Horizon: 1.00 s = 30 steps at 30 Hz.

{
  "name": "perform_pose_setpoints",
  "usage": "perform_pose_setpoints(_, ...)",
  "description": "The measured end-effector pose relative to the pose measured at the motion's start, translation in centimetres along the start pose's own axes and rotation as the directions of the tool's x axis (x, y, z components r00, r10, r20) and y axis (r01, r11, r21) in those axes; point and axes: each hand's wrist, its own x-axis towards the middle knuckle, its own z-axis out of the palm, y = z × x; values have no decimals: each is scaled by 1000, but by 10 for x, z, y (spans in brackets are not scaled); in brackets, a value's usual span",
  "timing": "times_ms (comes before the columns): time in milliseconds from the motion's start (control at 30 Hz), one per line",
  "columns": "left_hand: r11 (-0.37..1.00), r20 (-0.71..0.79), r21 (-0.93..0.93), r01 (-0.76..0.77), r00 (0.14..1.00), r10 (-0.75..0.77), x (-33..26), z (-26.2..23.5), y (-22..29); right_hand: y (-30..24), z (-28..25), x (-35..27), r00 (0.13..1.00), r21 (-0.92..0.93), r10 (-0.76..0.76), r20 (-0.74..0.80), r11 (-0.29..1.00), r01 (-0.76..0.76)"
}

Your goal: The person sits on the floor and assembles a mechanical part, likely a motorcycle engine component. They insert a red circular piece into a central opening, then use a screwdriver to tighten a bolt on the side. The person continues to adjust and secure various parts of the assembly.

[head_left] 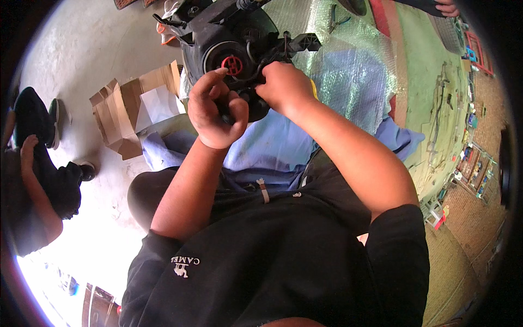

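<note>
A black plastic housing (210,41), which looks like the back of a car headlight, is in front of me at the top of the view. In its round opening sits a red round piece (232,65). My left hand (219,117) is beside this opening, one fingertip close to the red piece. Its other fingers and thumb curl together around something dark, too hidden to name. On the housing's right side, my right hand (287,88) is closed near some dark parts. What its fingers grip is hidden behind the hand.
Blue cloth (256,150) and clear bubble wrap (357,82) lie beneath the housing. An open cardboard box (128,111) is on the floor to the left. Pliers (336,20) lie at the top. Another person (41,174) is at the far left; another person's hand (448,7) shows top right.
</note>
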Motion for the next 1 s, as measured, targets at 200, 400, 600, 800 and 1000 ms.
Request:
perform_pose_setpoints(200, 998, -91, -59, -9, 996, 3, 12, 1, 2, -5, -5, -1, 985, -80, -154, -81, 986, 147)
perform_pose_setpoints(400, 997, -76, -80, -19, 997, 12, 15, -3, 1, -2, -3, -2, 982, -11, -156, -104, 988, 156)
perform_pose_setpoints(600, 997, -95, -78, -3, 995, -5, 14, -3, -2, -3, -3, -3, 981, 45, -157, -114, 986, 163)
perform_pose_setpoints(800, 999, -87, -44, -31, 996, 27, 15, -2, -3, -2, -5, -1, 986, 10, -153, -72, 988, 154)
perform_pose_setpoints(1000, 1000, -89, -27, -16, 996, 14, 17, -2, -1, -2, 0, 4, 985, -19, -154, -80, 988, 153)
